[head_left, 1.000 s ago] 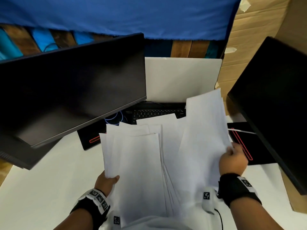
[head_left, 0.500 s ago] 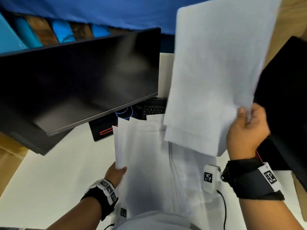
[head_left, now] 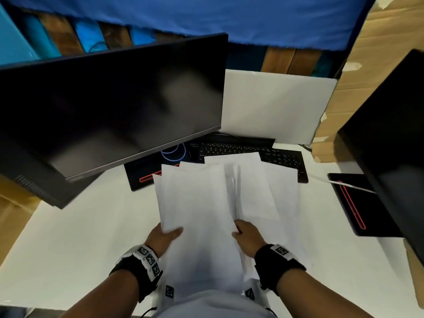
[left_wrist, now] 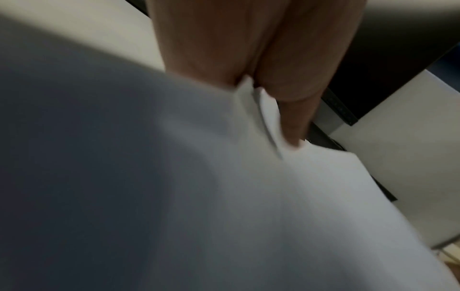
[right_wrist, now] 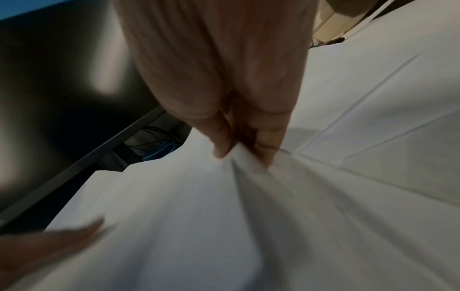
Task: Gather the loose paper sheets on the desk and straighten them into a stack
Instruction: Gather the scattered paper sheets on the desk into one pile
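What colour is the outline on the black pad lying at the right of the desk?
Red: a thin red outline on the black pad, clearest in the head view.

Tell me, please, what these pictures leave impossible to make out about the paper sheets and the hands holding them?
- Sheet count: head view, paper sheets overlap and blur.
- Left hand fingers: head view, hidden under the sheets; only the thumb shows.
- Right hand fingertips: head view, buried among the sheets; right wrist view shows them motion-blurred.
- Sheets' near edges: head view, covered by the person's shirt.
- Any print: all views, too blurred.
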Available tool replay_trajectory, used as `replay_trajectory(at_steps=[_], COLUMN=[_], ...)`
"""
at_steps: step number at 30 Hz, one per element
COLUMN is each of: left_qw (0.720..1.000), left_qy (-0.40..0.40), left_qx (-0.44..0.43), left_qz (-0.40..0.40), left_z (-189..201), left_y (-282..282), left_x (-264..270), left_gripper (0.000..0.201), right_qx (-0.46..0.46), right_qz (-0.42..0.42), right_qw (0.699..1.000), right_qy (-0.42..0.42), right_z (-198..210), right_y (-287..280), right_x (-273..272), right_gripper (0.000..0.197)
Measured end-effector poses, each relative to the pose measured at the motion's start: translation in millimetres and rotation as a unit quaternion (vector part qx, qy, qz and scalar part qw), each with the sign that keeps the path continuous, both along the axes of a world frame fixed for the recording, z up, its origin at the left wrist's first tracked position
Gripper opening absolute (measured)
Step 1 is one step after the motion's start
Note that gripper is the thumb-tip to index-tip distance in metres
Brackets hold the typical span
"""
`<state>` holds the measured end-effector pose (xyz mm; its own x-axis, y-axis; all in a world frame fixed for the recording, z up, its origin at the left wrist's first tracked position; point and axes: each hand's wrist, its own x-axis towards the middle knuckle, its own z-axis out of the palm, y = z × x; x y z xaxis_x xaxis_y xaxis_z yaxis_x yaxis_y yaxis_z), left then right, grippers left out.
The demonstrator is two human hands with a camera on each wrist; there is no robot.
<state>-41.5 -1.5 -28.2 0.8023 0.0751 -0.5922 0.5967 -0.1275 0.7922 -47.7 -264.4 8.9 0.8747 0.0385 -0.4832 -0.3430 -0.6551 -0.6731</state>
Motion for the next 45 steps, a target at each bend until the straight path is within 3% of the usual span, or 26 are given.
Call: replay_trajectory(at_steps=[1, 3, 5, 7, 10, 13, 18, 20, 22, 27, 28, 31, 33, 36, 39, 41, 45], left_qw=[1.0, 0.999, 0.998, 0.997, 0.997, 0.999, 0.999, 0.999, 0.999, 0.999, 0.999, 0.999, 0.999, 0.999, 0.999, 0.999, 0.999], left_qy=[-0.006, -0.014, -0.017, -0.017, -0.017, -0.017, -0.01, -0.013, -0.014, -0.015, -0.017, -0.013, -0.01, -0.007, -0.007, -0.014, -0.035], left_qx=[0.023, 0.048, 0.066, 0.072, 0.07, 0.036, 0.012, 0.01, 0.008, 0.012, 0.012, 0.013, 0.01, 0.004, -0.005, -0.001, -0.016], left_qz=[-0.006, -0.008, -0.011, -0.007, -0.003, 0.016, 0.043, 0.04, 0.039, 0.039, 0.038, 0.039, 0.045, 0.046, 0.04, 0.032, 0.039], left_z=[-2, -7, -6, -8, -9, -13, -18, -18, -16, -7, -7, -6, -6, -10, -12, -16, -36], left_y=[0, 1, 1, 1, 2, 5, 6, 6, 4, -1, -1, -2, -1, 1, 2, 3, 6], left_x=[0, 1, 2, 3, 4, 7, 9, 9, 10, 8, 8, 8, 7, 8, 8, 9, 10], left_gripper=[0.079, 0.073, 0.065, 0.058, 0.054, 0.051, 0.026, 0.026, 0.027, 0.025, 0.024, 0.023, 0.026, 0.027, 0.033, 0.047, 0.062], right_qx=[0.002, -0.006, -0.11, -0.202, -0.097, -0.043, -0.251, -0.254, -0.23, -0.21, -0.206, -0.128, -0.128, -0.159, -0.127, -0.083, -0.033], right_qz=[-0.012, -0.117, -0.225, -0.27, -0.258, -0.24, -0.299, -0.297, -0.315, -0.336, -0.324, -0.293, -0.328, -0.388, -0.4, -0.382, -0.299], right_qw=[1.0, 0.992, 0.965, 0.941, 0.961, 0.969, 0.918, 0.918, 0.92, 0.918, 0.923, 0.947, 0.934, 0.89, 0.863, 0.868, 0.922], right_qy=[-0.005, -0.056, -0.077, -0.026, 0.01, 0.044, 0.074, 0.066, 0.031, -0.003, -0.005, -0.023, -0.062, -0.179, -0.281, -0.308, -0.243], right_z=[-1, -1, 3, 3, 2, -2, 1, -3, -6, 1, 0, -1, 11, 51, 97, 121, 121], right_y=[-2, -12, -31, -53, -71, -75, -89, -90, -86, -85, -87, -96, -105, -121, -128, -124, -93], right_x=[2, 6, 10, 10, 12, 13, 3, -1, -2, 0, -1, -2, 0, 11, 27, 38, 41], right_gripper=[0.026, 0.028, 0.048, 0.07, 0.09, 0.081, 0.049, 0.042, 0.045, 0.079, 0.074, 0.032, 0.025, 0.022, 0.021, 0.02, 0.025])
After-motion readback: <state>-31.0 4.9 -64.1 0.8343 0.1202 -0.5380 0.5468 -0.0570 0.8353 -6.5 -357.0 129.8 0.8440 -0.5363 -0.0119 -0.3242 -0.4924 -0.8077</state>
